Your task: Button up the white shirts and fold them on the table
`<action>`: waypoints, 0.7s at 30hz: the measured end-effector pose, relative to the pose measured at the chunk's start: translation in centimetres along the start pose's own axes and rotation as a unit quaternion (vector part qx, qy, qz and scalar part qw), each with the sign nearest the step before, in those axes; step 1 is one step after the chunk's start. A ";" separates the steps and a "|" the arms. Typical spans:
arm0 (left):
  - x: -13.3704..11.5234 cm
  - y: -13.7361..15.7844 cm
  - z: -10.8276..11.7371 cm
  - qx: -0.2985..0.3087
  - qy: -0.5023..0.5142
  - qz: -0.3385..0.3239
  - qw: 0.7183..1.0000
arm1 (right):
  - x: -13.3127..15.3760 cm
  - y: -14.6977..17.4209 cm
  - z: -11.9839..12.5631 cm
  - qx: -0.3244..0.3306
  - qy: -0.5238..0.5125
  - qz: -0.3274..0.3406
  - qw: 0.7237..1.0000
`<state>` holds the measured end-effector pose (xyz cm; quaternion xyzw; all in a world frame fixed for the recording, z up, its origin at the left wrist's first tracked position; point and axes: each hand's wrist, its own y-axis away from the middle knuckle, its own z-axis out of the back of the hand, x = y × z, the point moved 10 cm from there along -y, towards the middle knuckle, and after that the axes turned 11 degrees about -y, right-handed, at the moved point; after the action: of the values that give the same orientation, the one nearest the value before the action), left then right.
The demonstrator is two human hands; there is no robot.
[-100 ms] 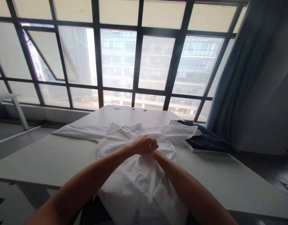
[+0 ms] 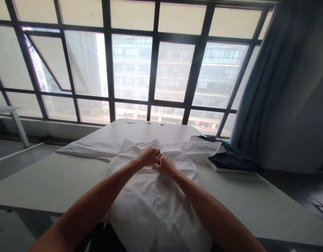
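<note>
White shirt (image 2: pixel 151 196) spreads from the worktop's (image 2: pixel 59 185) left edge rightward, draping over the near edge. Left hand (image 2: pixel 150 156) and right hand (image 2: pixel 166 165), fingers curled nearly closed, meet mid-shirt; grip I cannot tell. Slack fabric should help.

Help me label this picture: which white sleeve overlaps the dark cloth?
The white sleeve at picture right: its end overlaps the dark cloth in view, while the sleeve at picture left stretches away across the table.
</note>
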<state>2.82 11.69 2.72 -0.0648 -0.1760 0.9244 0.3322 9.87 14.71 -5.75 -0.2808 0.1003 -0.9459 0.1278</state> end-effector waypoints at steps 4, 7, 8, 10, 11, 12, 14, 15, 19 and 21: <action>2.6 0.5 -3.9 0.051 0.003 0.032 0.998 | -0.4 -0.3 -0.2 0.037 -0.085 0.026 0.995; 2.5 0.9 -5.6 0.068 0.041 0.037 0.996 | -1.1 -0.3 -0.2 0.066 -0.157 0.027 0.985; 2.6 1.0 -5.8 0.069 0.053 0.041 0.995 | -1.3 -0.3 -0.2 0.075 -0.184 0.018 0.980; 2.9 0.9 -6.3 0.072 0.074 0.040 0.994 | -1.7 -0.1 -0.3 0.091 -0.235 -0.009 0.968; 3.0 0.9 -6.5 0.071 0.083 0.035 0.993 | -1.8 0.0 -0.3 0.099 -0.259 -0.020 0.960; 3.2 0.8 -6.6 0.067 0.090 0.030 0.993 | -1.8 0.1 -0.3 0.106 -0.282 -0.027 0.953; 3.6 0.7 -6.9 0.053 0.103 0.022 0.993 | -1.5 0.4 -0.1 0.113 -0.320 -0.032 0.940; 3.9 0.6 -7.1 0.045 0.114 0.020 0.992 | -1.4 0.5 0.0 0.114 -0.338 -0.032 0.934; 4.5 0.1 -7.9 0.023 0.184 0.022 0.982 | -1.0 0.5 -0.1 0.112 -0.354 -0.024 0.928; 4.7 -0.1 -7.8 0.006 0.207 0.028 0.978 | -1.1 0.2 -0.1 0.092 -0.296 -0.015 0.951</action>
<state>1.11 16.97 -4.53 -0.2580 -0.0962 0.9009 0.3356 10.74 14.83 -6.46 -0.5362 -0.0334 -0.8275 0.1631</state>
